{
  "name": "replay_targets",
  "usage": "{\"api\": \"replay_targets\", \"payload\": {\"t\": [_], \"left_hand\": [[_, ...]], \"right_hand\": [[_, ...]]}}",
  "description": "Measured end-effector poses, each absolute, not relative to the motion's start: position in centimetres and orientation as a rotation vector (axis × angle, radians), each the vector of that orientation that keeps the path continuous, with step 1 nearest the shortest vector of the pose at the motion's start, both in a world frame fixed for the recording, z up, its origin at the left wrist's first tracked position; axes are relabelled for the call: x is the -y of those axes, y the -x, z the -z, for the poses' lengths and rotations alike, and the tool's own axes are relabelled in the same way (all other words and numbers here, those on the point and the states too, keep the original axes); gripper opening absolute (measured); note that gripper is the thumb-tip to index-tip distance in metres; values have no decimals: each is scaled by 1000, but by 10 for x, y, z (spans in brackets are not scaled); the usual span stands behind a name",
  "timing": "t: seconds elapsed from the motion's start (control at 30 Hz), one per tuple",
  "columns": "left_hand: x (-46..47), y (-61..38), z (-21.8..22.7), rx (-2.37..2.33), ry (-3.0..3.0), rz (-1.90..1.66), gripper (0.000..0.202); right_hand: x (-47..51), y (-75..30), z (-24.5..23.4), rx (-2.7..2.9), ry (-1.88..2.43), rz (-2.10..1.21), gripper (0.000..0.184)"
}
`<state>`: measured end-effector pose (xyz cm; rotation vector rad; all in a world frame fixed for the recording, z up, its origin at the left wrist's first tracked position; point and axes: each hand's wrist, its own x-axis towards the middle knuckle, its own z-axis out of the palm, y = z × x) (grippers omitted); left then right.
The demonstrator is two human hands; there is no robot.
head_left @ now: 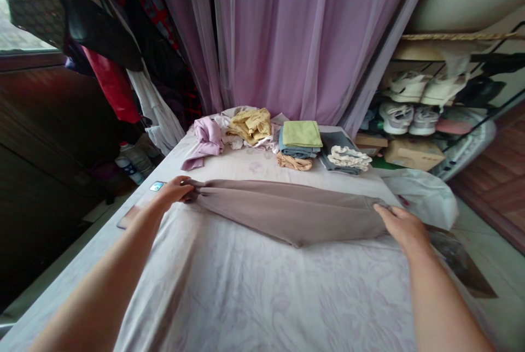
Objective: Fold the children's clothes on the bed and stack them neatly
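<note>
A pair of taupe trousers (287, 210), doubled lengthwise, stretches sideways across the bed. My left hand (180, 191) grips the narrow leg ends on the left. At the other end, my right hand (404, 226) is closed on the wider waist end, thumb on top. The cloth sags between them, its lower edge coming to a point near the middle. Just beyond lie a folded stack with a green cloth (302, 134) on top, and a dark grey folded cloth (338, 144) bearing a ruffled cream piece (349, 158).
A loose clothes pile with a yellow garment (250, 125) and a lilac garment (207, 139) lies at the back left. A phone (141, 207) rests by the bed's (287, 297) left edge. Purple curtains (287, 35) hang behind; a shoe rack (435, 106) stands right.
</note>
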<state>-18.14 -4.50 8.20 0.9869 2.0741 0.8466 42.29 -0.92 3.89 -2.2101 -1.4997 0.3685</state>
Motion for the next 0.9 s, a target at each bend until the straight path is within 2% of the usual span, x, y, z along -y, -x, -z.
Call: {"api": "replay_targets", "payload": {"t": [0.13, 0.23, 0.33, 0.4, 0.47, 0.6, 0.73, 0.9], "left_hand": [[46, 178, -70, -2199, -1125, -711, 62], [49, 180, -75, -2337, -1365, -556, 59], [54, 172, -82, -2460, -1717, -511, 47], [57, 154, -81, -2368, -1995, -569, 40], [61, 128, -74, -2095, -2268, -596, 35], [72, 77, -50, -1639, -2571, -486, 40], [80, 56, -27, -1692, -2602, -397, 45], [81, 56, -19, -1757, -2625, -378, 48]], "right_hand": [[14, -423, -40, 1422, 2294, -273, 53], [28, -409, -42, 1401, 1989, 132, 49], [46, -371, -47, 1541, 1545, 408, 30], [57, -335, -48, 1734, 1346, 354, 22], [66, -301, -44, 1962, 1238, 224, 22], [76, -262, -28, 2226, 1285, 64, 23], [75, -263, -26, 2251, 1431, -39, 24], [47, -261, -54, 2154, 1652, -146, 28]]}}
